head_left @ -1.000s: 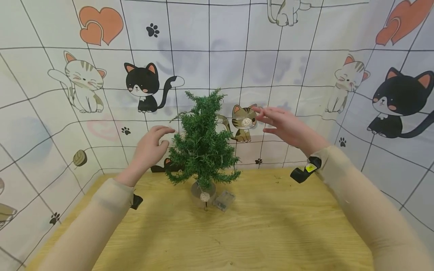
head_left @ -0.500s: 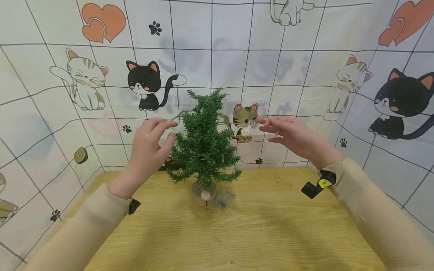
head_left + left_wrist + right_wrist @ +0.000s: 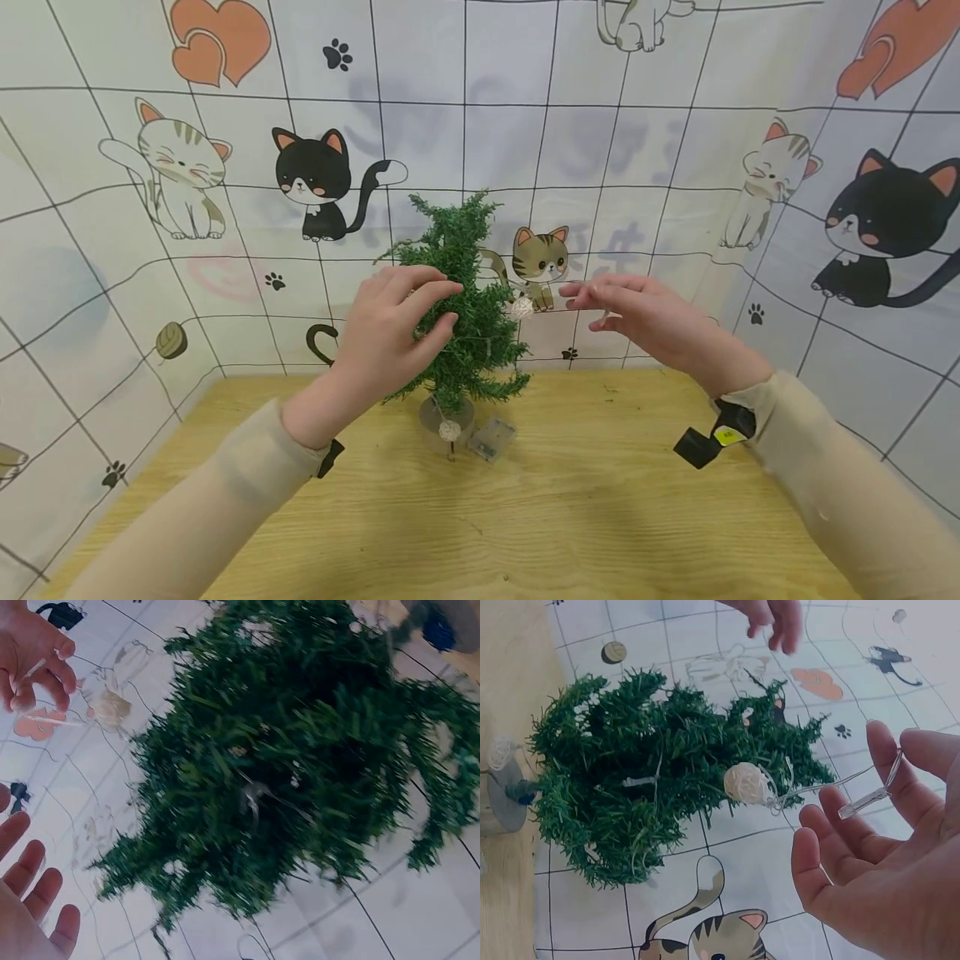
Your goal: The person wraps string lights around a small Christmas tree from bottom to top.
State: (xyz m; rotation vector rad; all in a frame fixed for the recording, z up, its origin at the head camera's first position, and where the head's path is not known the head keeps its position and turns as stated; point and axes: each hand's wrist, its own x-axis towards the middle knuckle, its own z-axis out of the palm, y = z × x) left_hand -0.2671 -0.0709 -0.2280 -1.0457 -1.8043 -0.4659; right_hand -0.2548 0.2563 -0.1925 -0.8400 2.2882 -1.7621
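Observation:
A small green artificial Christmas tree [image 3: 471, 242] stands upright on a round grey base [image 3: 431, 427]. My right hand [image 3: 656, 321], right of the tree, pinches the thin wire [image 3: 836, 782] of a light string between thumb and index finger. From this wire hangs a white woven ball [image 3: 744, 783], overlapping the tree's right branches in the head view. A short clear tube [image 3: 865, 803] dangles on the wire below the pinching fingertips. My left hand [image 3: 390, 333] is in front of the tree's left side, fingers loosely bent and holding nothing.
A clear battery box [image 3: 492, 439] lies on the wooden table [image 3: 585, 517] beside the base. Another white woven ball [image 3: 450, 431] hangs in front of the base. Behind stands a white cat-print cloth [image 3: 562, 158].
My left hand has moved right, from beside the tree to in front of it. My right hand has gone slightly lower, and the ball on the wire has swung down and left to the branches.

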